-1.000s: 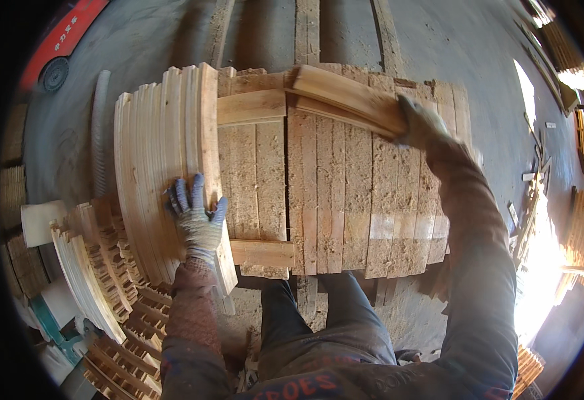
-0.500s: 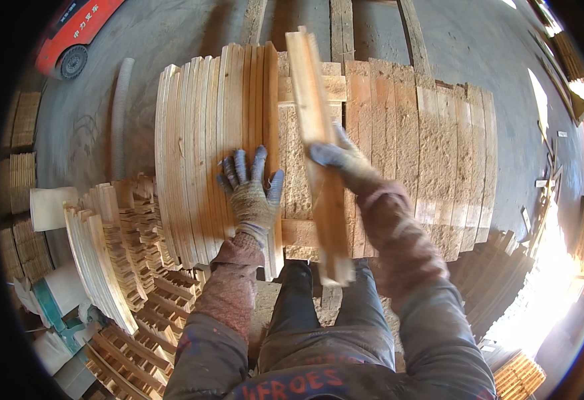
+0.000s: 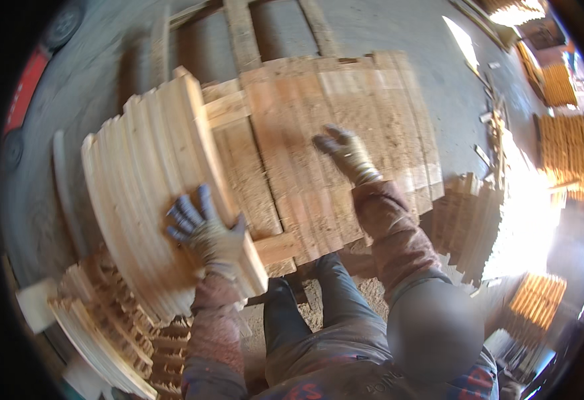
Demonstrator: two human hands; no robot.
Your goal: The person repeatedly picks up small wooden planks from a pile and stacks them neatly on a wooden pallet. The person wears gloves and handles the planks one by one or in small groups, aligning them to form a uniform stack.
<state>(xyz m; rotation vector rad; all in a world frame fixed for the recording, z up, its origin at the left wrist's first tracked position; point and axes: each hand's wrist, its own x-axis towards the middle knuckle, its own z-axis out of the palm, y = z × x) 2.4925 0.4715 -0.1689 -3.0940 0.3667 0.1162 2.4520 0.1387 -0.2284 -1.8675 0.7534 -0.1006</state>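
My left hand [image 3: 208, 233], in a grey-blue coated work glove, lies with fingers spread on a row of pale wooden boards [image 3: 145, 173] packed side by side on edge. At the row's right end stands a board [image 3: 208, 147] with its broad face showing, close to my left thumb. My right hand [image 3: 346, 152], gloved the same way, is empty and open, its fingers stretched out and slightly blurred. It hovers over or touches a layer of reddish-brown planks [image 3: 292, 133] strewn with sawdust; contact cannot be made out. Crosswise wooden slats [image 3: 275, 248] show between the row and the planks.
Beyond the planks, a wooden frame of long bars [image 3: 242, 33] lies on the concrete floor [image 3: 385, 33]. Stacked boards [image 3: 115, 320] stand at the lower left. More wood stacks [image 3: 568, 150] are at the right, beside a bright sunlit patch. A red vehicle [image 3: 25, 90] stands far left.
My right hand has let go of the board it held and moved right, over the planks. My left hand stays spread on the row. The whole view has turned to the right.
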